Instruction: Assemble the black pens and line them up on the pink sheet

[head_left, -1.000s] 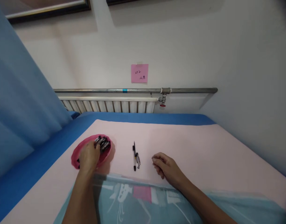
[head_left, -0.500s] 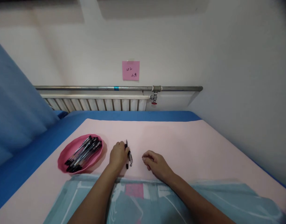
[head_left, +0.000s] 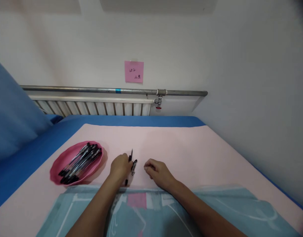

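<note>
My left hand (head_left: 121, 166) is closed around a black pen (head_left: 130, 158), whose bare tip points away from me; the pen's other end shows below the fingers. A pen cap with a clip (head_left: 134, 167) lies just right of that hand on the pink sheet. Further right, my right hand (head_left: 157, 171) rests low over the sheet with curled fingers, and nothing shows in it. Left of my left hand stands a pink scalloped bowl (head_left: 54, 164) holding several clear-barrelled pens (head_left: 80, 163) with black caps, bundled side by side.
The pink sheet (head_left: 181, 148) covers a blue surface (head_left: 141, 120). Near me lies a light-blue patterned cloth (head_left: 220, 204). A radiator (head_left: 99, 108), a metal pipe (head_left: 92, 89) and a pink note (head_left: 134, 71) are at the wall. A blue curtain (head_left: 15, 115) hangs left.
The whole view has shifted slightly, so things sit further left. The pen in my left hand now slants more, its near end swung leftward. My right hand keeps its curled pose.
</note>
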A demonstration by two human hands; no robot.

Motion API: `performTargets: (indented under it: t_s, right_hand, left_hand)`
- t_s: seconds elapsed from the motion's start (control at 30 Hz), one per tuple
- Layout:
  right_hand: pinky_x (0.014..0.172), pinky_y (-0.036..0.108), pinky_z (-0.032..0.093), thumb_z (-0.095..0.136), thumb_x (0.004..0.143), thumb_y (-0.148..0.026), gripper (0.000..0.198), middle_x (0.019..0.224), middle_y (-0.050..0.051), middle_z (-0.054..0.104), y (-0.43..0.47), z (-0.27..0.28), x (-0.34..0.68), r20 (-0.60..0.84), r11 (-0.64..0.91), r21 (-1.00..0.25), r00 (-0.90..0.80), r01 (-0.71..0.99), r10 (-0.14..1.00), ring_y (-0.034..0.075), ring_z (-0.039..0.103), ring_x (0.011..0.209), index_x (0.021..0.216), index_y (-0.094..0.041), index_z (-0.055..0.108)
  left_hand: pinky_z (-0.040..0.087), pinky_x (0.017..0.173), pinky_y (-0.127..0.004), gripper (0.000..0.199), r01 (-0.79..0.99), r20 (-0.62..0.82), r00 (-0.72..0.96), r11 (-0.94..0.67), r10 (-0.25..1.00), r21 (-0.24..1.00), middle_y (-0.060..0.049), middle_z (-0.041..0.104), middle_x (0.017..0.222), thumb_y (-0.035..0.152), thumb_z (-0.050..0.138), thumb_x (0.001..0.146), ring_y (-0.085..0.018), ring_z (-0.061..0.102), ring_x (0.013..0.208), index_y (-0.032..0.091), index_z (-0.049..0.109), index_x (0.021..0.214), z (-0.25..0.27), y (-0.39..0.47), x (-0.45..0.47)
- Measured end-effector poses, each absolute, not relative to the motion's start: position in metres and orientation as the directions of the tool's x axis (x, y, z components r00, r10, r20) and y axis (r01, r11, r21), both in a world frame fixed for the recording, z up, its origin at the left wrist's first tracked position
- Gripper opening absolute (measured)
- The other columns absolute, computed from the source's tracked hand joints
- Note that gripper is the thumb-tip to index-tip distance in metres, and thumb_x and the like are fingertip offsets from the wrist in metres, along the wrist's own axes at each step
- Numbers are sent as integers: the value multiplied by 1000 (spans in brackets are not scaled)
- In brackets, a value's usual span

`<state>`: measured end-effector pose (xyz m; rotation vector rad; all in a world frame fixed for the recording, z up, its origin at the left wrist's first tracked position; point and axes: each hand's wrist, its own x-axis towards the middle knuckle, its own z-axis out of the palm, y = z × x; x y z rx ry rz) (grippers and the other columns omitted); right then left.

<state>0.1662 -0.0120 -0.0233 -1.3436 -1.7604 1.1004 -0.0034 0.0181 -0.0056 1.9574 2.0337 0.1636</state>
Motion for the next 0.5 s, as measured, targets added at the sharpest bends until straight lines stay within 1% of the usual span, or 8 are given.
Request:
performTargets:
  t_s: [0.07, 0.17, 0.23, 0.3, 0.4, 0.5]
  right_hand:
    - [53, 22, 39, 47, 77, -18, 9, 58, -3, 50, -12, -24, 166, 68, 185, -856, -251, 483, 966, 10, 49, 55, 72, -19, 54]
    - [63, 25, 41, 47, 77, -16, 10, 74, 1, 56, -11, -27, 165, 218, 342, -718, -271, 606, 937, 13, 52, 69, 81, -18, 57]
    - [69, 26, 41, 46, 78, -14, 15, 85, 4, 57, -11, -28, 164, 274, 420, -630, -319, 653, 907, 14, 52, 77, 88, -18, 57]
    - [71, 26, 40, 44, 80, -14, 14, 87, 5, 56, -12, -28, 164, 255, 452, -559, -375, 695, 891, 14, 52, 80, 86, -18, 57]
    - [67, 25, 38, 45, 80, -15, 12, 80, 3, 54, -12, -26, 164, 171, 435, -459, -403, 775, 899, 14, 50, 75, 75, -17, 56]
    - [65, 24, 37, 45, 80, -15, 12, 78, 3, 54, -11, -24, 165, 148, 384, -446, -357, 808, 922, 13, 50, 73, 75, -17, 55]
  left_hand:
    - [39, 63, -29, 24, 953, -159, 26, 24, 987, 301, -15, 68, 87, 28, 46, 75, -25, 62, 84, 12, 62, 86, -6, 16, 2]
    - [40, 65, -30, 24, 949, -180, 93, -33, 979, 313, -15, 68, 88, 27, 47, 74, -26, 63, 85, 13, 63, 85, -7, 11, 11]
    - [40, 66, -30, 24, 945, -190, 133, -67, 973, 320, -15, 68, 88, 26, 47, 75, -26, 63, 86, 13, 64, 85, -7, 7, 16]
    - [41, 67, -30, 24, 940, -198, 171, -100, 965, 328, -14, 68, 87, 28, 47, 75, -25, 63, 85, 14, 64, 84, -7, 2, 21]
    - [41, 67, -29, 25, 931, -198, 208, -132, 958, 341, -15, 67, 87, 30, 47, 75, -25, 62, 84, 14, 64, 85, -8, -3, 27]
    - [40, 66, -30, 24, 920, -179, 216, -139, 960, 367, -15, 67, 87, 29, 47, 74, -25, 61, 84, 14, 63, 83, -10, -4, 28]
